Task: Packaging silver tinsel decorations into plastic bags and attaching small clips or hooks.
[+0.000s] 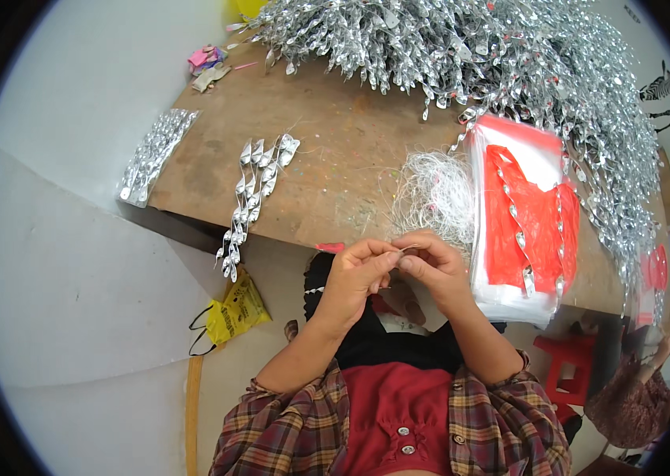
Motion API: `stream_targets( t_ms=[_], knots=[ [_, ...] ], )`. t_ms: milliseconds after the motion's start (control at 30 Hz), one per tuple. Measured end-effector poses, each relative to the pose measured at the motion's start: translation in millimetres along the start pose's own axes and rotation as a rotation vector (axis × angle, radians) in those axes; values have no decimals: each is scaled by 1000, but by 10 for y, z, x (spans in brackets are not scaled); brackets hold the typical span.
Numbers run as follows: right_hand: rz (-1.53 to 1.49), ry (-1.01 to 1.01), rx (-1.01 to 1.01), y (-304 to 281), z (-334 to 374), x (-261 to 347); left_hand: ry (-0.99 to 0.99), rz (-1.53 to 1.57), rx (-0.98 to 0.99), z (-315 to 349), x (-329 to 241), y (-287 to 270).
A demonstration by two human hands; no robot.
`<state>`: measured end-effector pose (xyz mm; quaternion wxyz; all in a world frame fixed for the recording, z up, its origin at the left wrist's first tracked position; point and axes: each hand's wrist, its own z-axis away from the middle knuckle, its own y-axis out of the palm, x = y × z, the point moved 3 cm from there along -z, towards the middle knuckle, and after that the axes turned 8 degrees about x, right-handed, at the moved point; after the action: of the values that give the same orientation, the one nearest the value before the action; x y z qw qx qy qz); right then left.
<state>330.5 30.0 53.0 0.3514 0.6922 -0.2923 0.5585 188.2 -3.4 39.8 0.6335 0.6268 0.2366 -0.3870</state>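
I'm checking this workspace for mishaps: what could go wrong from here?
The thin piece pinched in the left hand and right hand looks slight, so it might slip. The silver strands at left hang over the front edge of the table, so they could slide down. The white thread lies in a loose heap and might snag.

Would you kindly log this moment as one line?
left hand, right hand: pinching thin piece, kind unclear | string: heaped on table | red bag: right of string
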Motion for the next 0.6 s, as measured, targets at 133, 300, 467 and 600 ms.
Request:
stream_targets(
  t_ms=[133,300,467,600],
  knots=[
    [323,-111,-65,-38,-20,86,-7,-94,-8,13,40,-6],
    [638,-185,-287,-270,-90,100,-152,-149,129,48,55,92],
    [391,-143,-441,-585,-143,114,-183,-176,433,76,177,22],
    [292,-251,-591,-855,-146,351,-269,-503,413,182,388,-314]
  ],
)
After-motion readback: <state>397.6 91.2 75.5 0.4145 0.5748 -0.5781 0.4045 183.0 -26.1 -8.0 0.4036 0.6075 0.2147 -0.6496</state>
